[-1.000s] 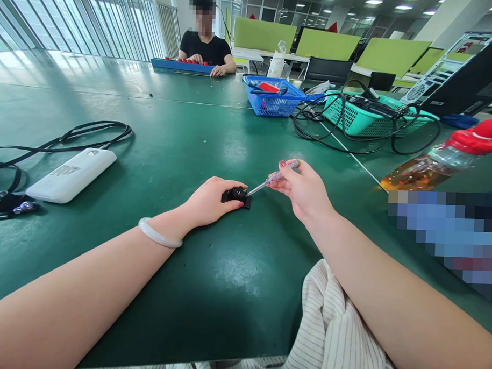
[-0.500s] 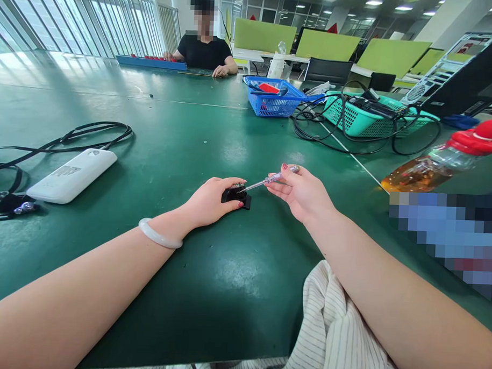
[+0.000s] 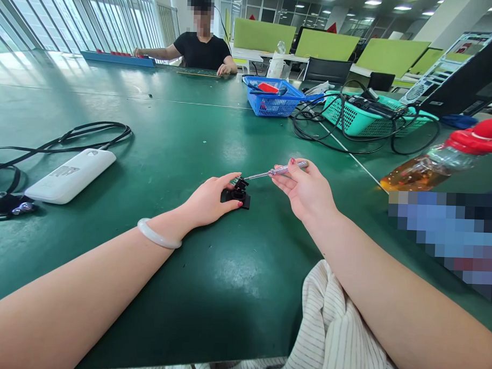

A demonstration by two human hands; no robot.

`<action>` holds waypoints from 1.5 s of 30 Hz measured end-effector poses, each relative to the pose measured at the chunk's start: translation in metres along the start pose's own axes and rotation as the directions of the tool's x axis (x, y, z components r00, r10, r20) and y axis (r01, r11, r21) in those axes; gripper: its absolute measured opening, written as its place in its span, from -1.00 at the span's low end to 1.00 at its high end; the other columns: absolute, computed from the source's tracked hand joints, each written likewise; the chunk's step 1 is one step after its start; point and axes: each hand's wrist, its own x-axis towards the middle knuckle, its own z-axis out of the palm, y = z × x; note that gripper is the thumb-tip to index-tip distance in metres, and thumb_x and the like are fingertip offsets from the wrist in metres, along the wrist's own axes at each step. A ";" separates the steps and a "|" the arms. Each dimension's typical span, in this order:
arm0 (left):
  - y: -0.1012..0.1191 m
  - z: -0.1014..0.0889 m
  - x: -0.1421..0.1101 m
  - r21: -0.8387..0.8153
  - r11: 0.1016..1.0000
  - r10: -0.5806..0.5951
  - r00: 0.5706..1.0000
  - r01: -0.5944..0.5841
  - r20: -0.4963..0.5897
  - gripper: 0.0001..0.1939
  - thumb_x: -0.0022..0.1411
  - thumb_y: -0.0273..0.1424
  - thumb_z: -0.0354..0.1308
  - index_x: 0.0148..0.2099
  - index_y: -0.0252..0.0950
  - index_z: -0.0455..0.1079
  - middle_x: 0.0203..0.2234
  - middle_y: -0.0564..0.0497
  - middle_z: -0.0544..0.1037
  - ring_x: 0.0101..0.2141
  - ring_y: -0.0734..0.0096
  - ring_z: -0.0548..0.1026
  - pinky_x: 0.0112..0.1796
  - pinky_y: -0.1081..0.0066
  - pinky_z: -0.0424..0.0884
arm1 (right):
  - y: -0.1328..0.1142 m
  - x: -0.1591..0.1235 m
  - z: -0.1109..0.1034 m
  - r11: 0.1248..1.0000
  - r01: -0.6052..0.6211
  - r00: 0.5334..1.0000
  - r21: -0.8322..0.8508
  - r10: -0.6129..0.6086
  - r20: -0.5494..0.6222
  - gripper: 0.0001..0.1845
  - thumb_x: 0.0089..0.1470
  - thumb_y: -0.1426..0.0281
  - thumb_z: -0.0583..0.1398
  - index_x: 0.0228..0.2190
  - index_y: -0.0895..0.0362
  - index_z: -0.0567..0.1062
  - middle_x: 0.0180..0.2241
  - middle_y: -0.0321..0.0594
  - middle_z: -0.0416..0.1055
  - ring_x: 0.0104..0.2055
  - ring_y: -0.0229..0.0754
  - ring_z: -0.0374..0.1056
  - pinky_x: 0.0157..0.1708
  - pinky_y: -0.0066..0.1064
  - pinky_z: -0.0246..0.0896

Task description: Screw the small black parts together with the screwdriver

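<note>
A small black part (image 3: pixel 239 195) lies on the green table (image 3: pixel 211 269) in the middle of the view. My left hand (image 3: pixel 211 199) rests on the table with its fingers closed round the part, holding it down. My right hand (image 3: pixel 304 189) pinches a thin screwdriver with a clear handle (image 3: pixel 276 171). The screwdriver lies almost level, its metal tip at the top of the black part, where a small piece sticks up.
A white power bank (image 3: pixel 71 174) with black cables lies at the left. A blue basket (image 3: pixel 273 99) and a teal basket (image 3: pixel 365 116) with cables stand at the back. A bottle with a red cap (image 3: pixel 440 161) lies at the right. Another person sits across the table.
The screwdriver tip has lifted from the part's middle to its top, and a small piece of the part now stands up. The person opposite slid a blue tray to the left.
</note>
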 end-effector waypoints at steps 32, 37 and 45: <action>0.006 -0.002 -0.001 0.037 0.999 0.025 0.999 -0.027 0.038 -0.33 0.23 -0.30 0.29 0.37 -0.14 0.32 0.14 -0.06 0.58 0.19 0.01 0.40 0.23 0.04 0.35 | -0.004 -0.024 0.004 0.829 0.461 0.873 -0.316 -0.360 0.331 -0.84 0.22 0.27 0.26 -0.15 -0.07 0.46 -0.37 -0.38 0.52 -0.23 -0.19 0.51 0.02 -0.20 0.39; 0.005 -0.003 -0.001 0.061 0.997 0.035 0.998 -0.038 0.043 -0.37 0.25 -0.30 0.29 0.35 -0.10 0.35 0.11 -0.07 0.58 0.14 0.02 0.44 0.20 0.02 0.37 | -0.001 -0.022 -0.001 0.777 0.587 0.791 -0.227 -0.492 0.364 -0.77 0.26 0.15 0.23 -0.09 -0.07 0.40 -0.37 -0.36 0.50 -0.26 -0.18 0.52 -0.07 -0.20 0.43; 0.009 -0.004 -0.002 0.096 0.995 0.029 0.999 -0.032 0.039 -0.40 0.26 -0.33 0.32 0.33 -0.08 0.40 0.02 -0.11 0.60 0.04 0.03 0.51 0.13 0.06 0.43 | 0.005 -0.017 -0.003 0.669 0.704 0.650 -0.238 -0.472 0.596 -0.71 0.32 0.15 0.17 0.00 -0.03 0.37 -0.32 -0.32 0.53 -0.22 -0.18 0.55 -0.08 -0.17 0.49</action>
